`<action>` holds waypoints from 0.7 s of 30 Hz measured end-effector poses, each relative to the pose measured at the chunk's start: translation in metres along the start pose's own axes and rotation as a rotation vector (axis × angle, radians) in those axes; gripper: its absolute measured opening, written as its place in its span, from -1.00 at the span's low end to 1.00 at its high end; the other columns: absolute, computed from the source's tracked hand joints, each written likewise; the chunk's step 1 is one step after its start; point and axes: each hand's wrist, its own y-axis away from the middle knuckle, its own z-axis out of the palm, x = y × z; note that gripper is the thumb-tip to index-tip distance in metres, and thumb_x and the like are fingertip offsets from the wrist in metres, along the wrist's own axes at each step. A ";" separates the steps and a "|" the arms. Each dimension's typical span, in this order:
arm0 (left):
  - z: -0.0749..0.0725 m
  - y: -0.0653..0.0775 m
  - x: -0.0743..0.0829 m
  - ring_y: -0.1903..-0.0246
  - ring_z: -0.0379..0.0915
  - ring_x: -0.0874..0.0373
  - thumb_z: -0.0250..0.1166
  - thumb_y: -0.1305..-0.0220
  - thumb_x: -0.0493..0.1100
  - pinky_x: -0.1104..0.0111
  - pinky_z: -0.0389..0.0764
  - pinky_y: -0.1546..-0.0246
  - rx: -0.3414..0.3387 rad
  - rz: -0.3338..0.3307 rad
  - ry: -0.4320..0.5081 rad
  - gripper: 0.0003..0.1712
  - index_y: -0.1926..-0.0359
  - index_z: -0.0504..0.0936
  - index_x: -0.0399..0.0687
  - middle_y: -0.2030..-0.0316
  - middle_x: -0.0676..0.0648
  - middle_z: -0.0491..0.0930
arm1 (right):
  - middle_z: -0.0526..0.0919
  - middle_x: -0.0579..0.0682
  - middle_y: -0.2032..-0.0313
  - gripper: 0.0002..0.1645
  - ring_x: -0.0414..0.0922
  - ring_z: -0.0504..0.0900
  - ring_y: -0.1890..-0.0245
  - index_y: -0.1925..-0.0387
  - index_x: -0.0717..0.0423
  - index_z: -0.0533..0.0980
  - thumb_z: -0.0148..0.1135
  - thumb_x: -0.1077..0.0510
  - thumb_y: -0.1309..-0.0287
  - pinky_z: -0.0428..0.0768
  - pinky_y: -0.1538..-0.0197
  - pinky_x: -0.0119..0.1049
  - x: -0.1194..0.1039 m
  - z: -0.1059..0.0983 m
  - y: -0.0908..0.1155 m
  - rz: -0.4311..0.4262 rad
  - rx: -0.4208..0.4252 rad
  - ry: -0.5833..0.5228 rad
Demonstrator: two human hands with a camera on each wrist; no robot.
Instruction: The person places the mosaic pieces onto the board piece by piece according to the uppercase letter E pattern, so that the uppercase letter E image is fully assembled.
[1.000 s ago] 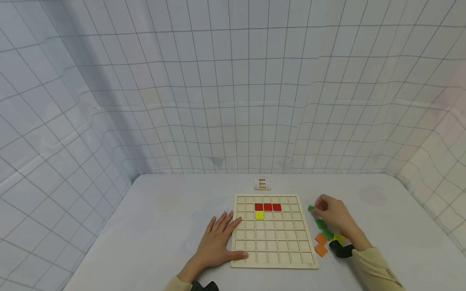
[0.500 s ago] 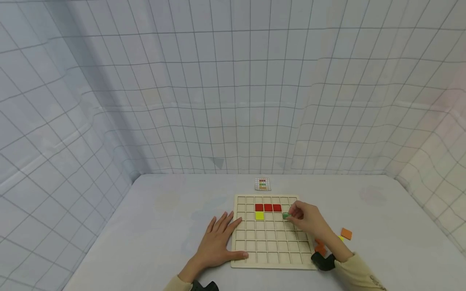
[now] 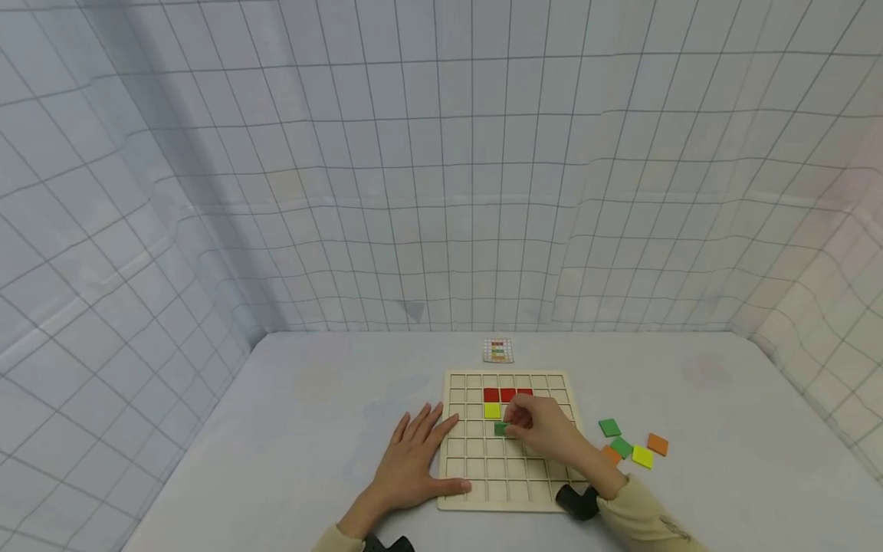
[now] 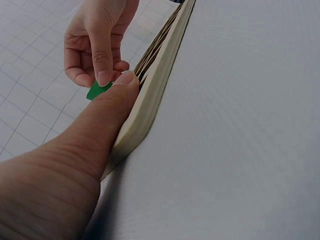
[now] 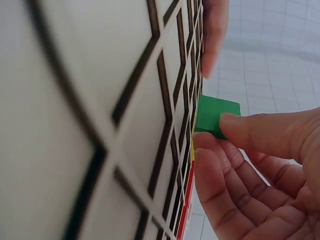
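Green tile [image 3: 500, 429] pinched in your right hand [image 3: 545, 427], over the board [image 3: 497, 491], right of your left hand [image 3: 408, 466], which lies spread, thumb on the board. Probably best: square its edges, lower it level, release gently.

It looks like a screened-off booth, of the sort found in a lab or studio rather than a home. Pale cloth [image 3: 441, 192] printed with a dark grid hangs behind the table [image 3: 276, 422] and along its left and right, boxing it in on three sides. Ripples and creases bend the grid lines, which marks it as fabric, not tile; both wrist views catch the same grid. The table has a plain whitish top. A black device [image 3: 578, 502] sits at each wrist, which also suits a lab. What building surrounds the booth cannot be told.
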 end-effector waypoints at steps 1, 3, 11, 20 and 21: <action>0.000 0.000 0.000 -0.41 -0.19 -0.05 0.08 0.03 0.61 -0.05 -0.21 -0.32 0.000 0.001 -0.001 0.12 -0.45 0.16 0.13 -0.42 -0.11 0.05 | 0.52 -0.24 0.50 -0.78 -0.29 0.48 0.48 0.45 0.05 0.50 0.39 0.36 0.00 0.53 0.39 -0.41 -0.001 0.001 -0.001 0.001 -0.001 0.006; -0.001 -0.001 0.000 -0.42 -0.21 -0.04 0.07 0.03 0.62 -0.04 -0.22 -0.33 -0.007 -0.001 -0.002 0.12 -0.45 0.15 0.14 -0.43 -0.10 0.04 | 0.51 -0.24 0.50 -0.78 -0.28 0.48 0.48 0.44 0.04 0.50 0.38 0.35 -0.01 0.53 0.39 -0.40 -0.002 0.003 -0.003 0.005 -0.004 0.025; -0.003 0.000 0.000 -0.42 -0.22 -0.02 0.08 0.04 0.61 -0.02 -0.24 -0.33 -0.013 -0.007 0.008 0.13 -0.45 0.14 0.15 -0.43 -0.09 0.02 | 0.50 -0.27 0.51 -0.81 -0.30 0.46 0.47 0.44 -0.01 0.51 0.37 0.30 -0.05 0.50 0.38 -0.39 -0.005 0.006 -0.008 0.012 -0.015 0.112; -0.002 0.000 0.000 -0.41 -0.17 -0.06 0.11 0.02 0.59 -0.05 -0.21 -0.33 -0.005 0.000 0.014 0.11 -0.44 0.18 0.11 -0.42 -0.12 0.07 | 0.50 -0.28 0.52 -0.80 -0.30 0.45 0.49 0.46 -0.05 0.50 0.40 0.24 -0.04 0.46 0.42 -0.39 -0.011 0.005 -0.010 -0.002 -0.036 0.218; -0.002 0.000 0.001 -0.41 -0.17 -0.06 0.10 0.02 0.59 -0.05 -0.22 -0.33 -0.007 -0.001 0.012 0.11 -0.44 0.18 0.11 -0.42 -0.12 0.07 | 0.49 -0.28 0.53 -0.79 -0.31 0.44 0.49 0.46 -0.06 0.50 0.40 0.24 -0.04 0.45 0.43 -0.39 -0.010 0.005 -0.011 -0.008 -0.037 0.228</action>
